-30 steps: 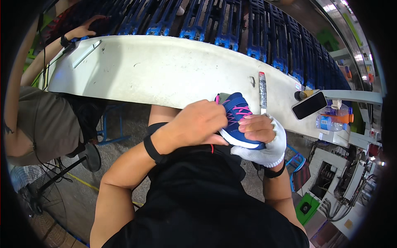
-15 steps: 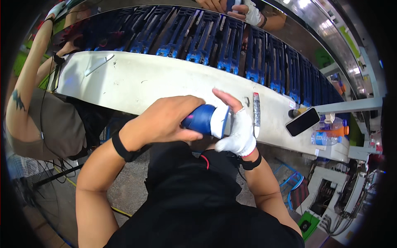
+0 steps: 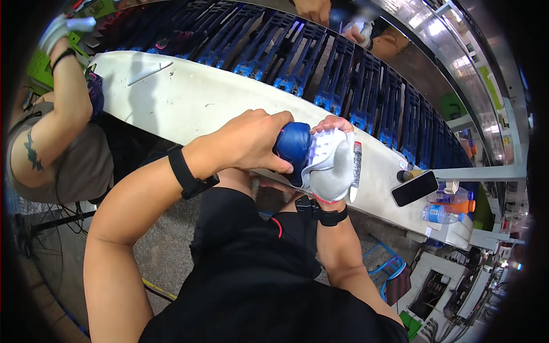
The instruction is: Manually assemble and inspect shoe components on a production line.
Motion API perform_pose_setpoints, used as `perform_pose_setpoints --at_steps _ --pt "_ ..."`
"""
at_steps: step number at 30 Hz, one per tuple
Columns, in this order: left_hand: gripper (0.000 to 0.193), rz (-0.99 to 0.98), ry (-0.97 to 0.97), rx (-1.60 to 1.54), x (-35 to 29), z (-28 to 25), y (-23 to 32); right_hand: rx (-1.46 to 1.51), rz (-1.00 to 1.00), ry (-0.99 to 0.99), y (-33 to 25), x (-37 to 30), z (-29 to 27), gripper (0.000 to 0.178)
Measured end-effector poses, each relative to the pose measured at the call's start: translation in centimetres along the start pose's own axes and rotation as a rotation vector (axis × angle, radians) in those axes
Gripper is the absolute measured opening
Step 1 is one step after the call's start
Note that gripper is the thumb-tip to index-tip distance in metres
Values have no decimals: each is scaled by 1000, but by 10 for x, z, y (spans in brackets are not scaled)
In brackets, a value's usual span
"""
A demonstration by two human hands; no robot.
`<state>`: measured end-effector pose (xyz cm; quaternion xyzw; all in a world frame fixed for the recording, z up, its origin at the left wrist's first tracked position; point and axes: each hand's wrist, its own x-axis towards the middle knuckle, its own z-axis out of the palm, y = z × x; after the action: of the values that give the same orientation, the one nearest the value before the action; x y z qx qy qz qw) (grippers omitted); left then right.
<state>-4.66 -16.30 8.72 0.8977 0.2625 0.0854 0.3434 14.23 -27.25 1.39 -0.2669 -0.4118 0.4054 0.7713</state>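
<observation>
Over the near edge of the white bench (image 3: 189, 103), I hold a dark blue shoe (image 3: 293, 143) with a white, knobbed sole (image 3: 327, 147) turned to the right. My bare left hand (image 3: 251, 140) grips its blue end from the left, the thumb below and the fingers over the top. In a white glove with bare fingertips, my right hand (image 3: 336, 171) is wrapped round the sole side. Part of the shoe is hidden behind both hands. Just right of the glove lies a knife (image 3: 357, 166) with a wrapped dark handle.
Beyond the bench runs a row of blue slatted racks (image 3: 294, 74). A phone (image 3: 414, 188) and several bottles (image 3: 437, 214) sit at the bench's right end. A white strip-like tool (image 3: 150, 73) lies far left. A co-worker (image 3: 68, 114) sits close on my left.
The shoe has turned so its knobbed sole shows more, and my right hand has closed round it from open fingers. The co-worker's gloved arm has moved.
</observation>
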Motion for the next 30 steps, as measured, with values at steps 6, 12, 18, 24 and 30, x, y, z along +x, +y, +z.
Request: perform_pose_setpoints --at_steps 6,12,18,24,30 --pt "68 99 -7 142 15 5 32 -402 91 -43 -32 -1 2 30" --pt "51 430 -54 257 12 10 65 -358 141 -33 -62 -22 -13 37" --pt "48 612 127 342 19 38 78 -535 374 72 -99 -31 -7 61" --pt "56 600 -107 522 8 5 74 -872 245 -132 -109 -55 2 71" --pt "97 201 -114 -100 -65 -9 68 -1136 2 -210 -44 -99 -26 94"
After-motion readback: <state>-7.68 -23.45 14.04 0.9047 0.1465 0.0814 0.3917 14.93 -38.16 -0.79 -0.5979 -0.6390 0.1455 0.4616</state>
